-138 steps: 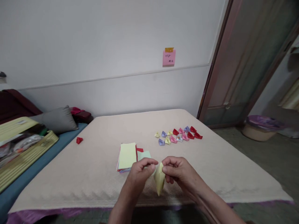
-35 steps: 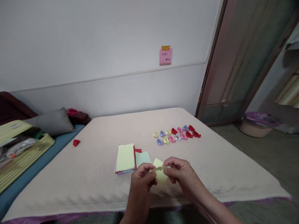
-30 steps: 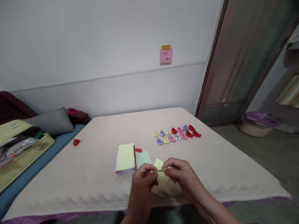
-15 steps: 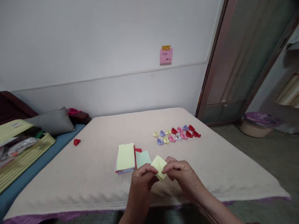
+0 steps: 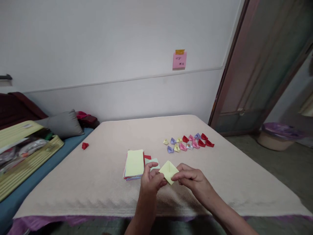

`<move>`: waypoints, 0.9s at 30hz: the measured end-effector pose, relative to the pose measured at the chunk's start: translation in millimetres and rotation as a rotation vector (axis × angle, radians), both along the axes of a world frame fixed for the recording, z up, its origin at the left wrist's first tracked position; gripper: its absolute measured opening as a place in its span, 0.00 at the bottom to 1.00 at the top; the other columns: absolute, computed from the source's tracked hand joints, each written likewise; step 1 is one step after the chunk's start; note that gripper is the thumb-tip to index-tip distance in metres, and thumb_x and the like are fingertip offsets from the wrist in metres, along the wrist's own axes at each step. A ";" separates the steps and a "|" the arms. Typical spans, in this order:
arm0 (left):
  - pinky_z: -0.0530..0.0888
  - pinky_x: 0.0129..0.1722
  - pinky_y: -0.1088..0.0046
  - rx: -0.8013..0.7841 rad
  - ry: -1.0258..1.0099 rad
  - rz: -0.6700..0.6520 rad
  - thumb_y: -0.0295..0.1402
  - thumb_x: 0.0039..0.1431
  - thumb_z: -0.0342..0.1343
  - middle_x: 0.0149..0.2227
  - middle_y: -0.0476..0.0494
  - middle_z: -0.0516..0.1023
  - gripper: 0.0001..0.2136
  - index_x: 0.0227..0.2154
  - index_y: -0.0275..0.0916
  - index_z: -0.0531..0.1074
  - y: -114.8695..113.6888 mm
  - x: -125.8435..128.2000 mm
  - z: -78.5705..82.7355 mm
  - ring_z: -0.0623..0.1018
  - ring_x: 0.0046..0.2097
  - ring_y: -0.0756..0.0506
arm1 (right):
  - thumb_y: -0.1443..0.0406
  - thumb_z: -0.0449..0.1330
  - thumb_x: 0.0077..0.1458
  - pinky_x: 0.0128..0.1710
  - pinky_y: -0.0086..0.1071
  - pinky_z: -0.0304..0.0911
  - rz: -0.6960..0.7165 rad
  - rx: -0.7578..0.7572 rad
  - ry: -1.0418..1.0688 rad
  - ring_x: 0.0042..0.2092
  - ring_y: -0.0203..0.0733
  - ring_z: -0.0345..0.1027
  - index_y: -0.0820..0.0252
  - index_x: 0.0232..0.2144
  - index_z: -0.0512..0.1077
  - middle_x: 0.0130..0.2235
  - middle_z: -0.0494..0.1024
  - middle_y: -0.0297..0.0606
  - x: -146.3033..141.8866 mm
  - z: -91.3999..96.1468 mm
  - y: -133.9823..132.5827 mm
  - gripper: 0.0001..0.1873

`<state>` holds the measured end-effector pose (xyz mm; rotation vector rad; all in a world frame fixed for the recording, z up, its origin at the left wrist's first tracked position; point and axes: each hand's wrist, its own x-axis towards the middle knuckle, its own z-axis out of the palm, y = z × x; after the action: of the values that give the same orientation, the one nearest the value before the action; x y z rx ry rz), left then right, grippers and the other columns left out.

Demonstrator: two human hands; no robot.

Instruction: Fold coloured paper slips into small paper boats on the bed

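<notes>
A folded pale yellow paper [image 5: 169, 171], now a diamond shape with a crease down its middle, is held above the cloth-covered table [image 5: 102, 163]. My left hand [image 5: 151, 180] pinches its left corner and my right hand [image 5: 191, 178] pinches its right corner, both closed on it. Just behind my left hand lies a stack of coloured paper sheets [image 5: 134, 163] with a yellow sheet on top and a light green sheet beside it. Farther back on the right sits a cluster of several small folded paper pieces [image 5: 188, 143] in yellow, purple, pink and red.
A single red folded piece [image 5: 84, 145] lies at the table's left edge. A grey pillow [image 5: 64, 123] and a yellow open case [image 5: 26, 153] rest on a blue surface at left. A pink note [image 5: 179, 59] is stuck on the wall; a door [image 5: 256, 65] and a basin [image 5: 278, 135] are right.
The yellow paper went from a long narrow hanging fold to a flat diamond held between both hands. The hands stayed over the table's near edge; the view shifted slightly.
</notes>
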<state>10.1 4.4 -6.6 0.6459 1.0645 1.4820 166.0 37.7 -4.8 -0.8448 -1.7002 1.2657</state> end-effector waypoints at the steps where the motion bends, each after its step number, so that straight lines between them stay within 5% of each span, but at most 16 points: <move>1: 0.68 0.25 0.77 -0.018 0.008 0.001 0.33 0.38 0.64 0.22 0.54 0.71 0.20 0.36 0.40 0.63 0.1 1.5 -0.4 0.71 0.24 0.51 | 0.70 0.58 0.46 0.33 0.31 0.56 0.005 0.015 0.001 0.33 0.40 0.63 0.55 0.26 0.80 0.29 0.69 0.35 -0.7 -0.4 -0.4 0.10; 8: 0.64 0.22 0.78 0.024 0.021 -0.065 0.33 0.39 0.64 0.20 0.51 0.74 0.22 0.36 0.39 0.61 -0.8 5.3 -8.9 0.70 0.19 0.52 | 0.69 0.58 0.48 0.36 0.32 0.58 0.017 0.012 -0.003 0.35 0.40 0.65 0.56 0.26 0.79 0.31 0.70 0.35 -6.9 -3.4 -3.4 0.09; 14: 0.64 0.24 0.78 0.068 -0.012 -0.039 0.29 0.38 0.62 0.20 0.53 0.74 0.21 0.37 0.39 0.60 1.5 2.5 -8.3 0.71 0.21 0.51 | 0.72 0.58 0.42 0.29 0.29 0.59 -0.010 -0.267 0.165 0.31 0.38 0.65 0.58 0.38 0.70 0.29 0.72 0.33 -7.9 -0.1 -3.1 0.17; 19: 0.65 0.28 0.77 0.084 0.029 -0.020 0.27 0.39 0.61 0.23 0.51 0.76 0.21 0.37 0.39 0.61 -0.8 5.3 -3.4 0.74 0.25 0.49 | 0.63 0.57 0.50 0.26 0.27 0.58 0.028 -0.336 0.150 0.27 0.37 0.66 0.63 0.30 0.69 0.24 0.72 0.34 -7.0 4.5 -3.8 0.07; 22: 0.65 0.27 0.77 0.099 0.078 -0.041 0.29 0.41 0.61 0.23 0.50 0.76 0.20 0.38 0.39 0.61 -3.5 6.6 -1.4 0.73 0.26 0.49 | 0.57 0.57 0.51 0.23 0.26 0.56 -0.008 -0.325 0.075 0.23 0.34 0.64 0.63 0.22 0.68 0.21 0.71 0.34 -7.7 2.7 -3.2 0.15; 27: 0.66 0.28 0.76 0.121 0.081 -0.082 0.30 0.41 0.62 0.23 0.51 0.76 0.20 0.38 0.40 0.62 -3.2 6.2 -4.4 0.73 0.26 0.48 | 0.57 0.59 0.51 0.20 0.25 0.54 -0.007 -0.281 0.062 0.20 0.32 0.62 0.62 0.21 0.68 0.19 0.70 0.31 -7.0 -3.2 -2.1 0.15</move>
<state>16.4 1.2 -11.0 0.8312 1.0036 1.4670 159.0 35.6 -8.0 -0.9622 -1.4896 1.5340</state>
